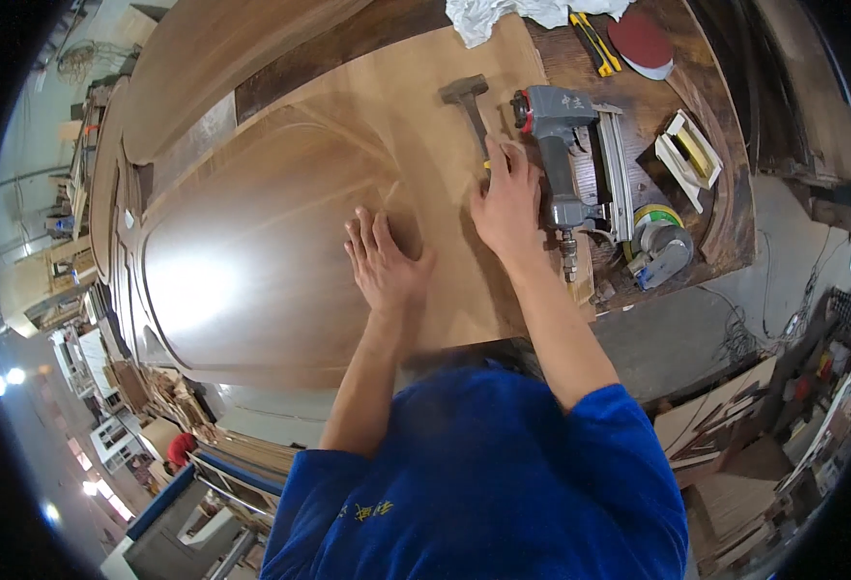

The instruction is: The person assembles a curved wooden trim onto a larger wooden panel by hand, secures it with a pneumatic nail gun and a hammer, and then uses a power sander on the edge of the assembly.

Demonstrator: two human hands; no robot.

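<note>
Blue shirt [483,483] lowest; left hand [383,261] flat, fingers spread, on veneer sheet [280,261]; right hand [508,205] fingers closed around a yellow-tipped tool [488,162], beside nail gun [562,155], hammer [469,101].

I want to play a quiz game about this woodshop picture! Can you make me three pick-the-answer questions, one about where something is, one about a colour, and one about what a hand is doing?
1. Where does the hammer lie?
A. on the wooden panel
B. on the floor
C. in a drawer

2. What colour is the person's shirt?
A. red
B. blue
C. white

3. How is the left hand?
A. lying flat, open
B. gripping the hammer
C. in a pocket

Answers: 1 A, its head rests on the panel near the nail gun. 2 B, blue sleeves show. 3 A, fingers spread on wood.
</note>
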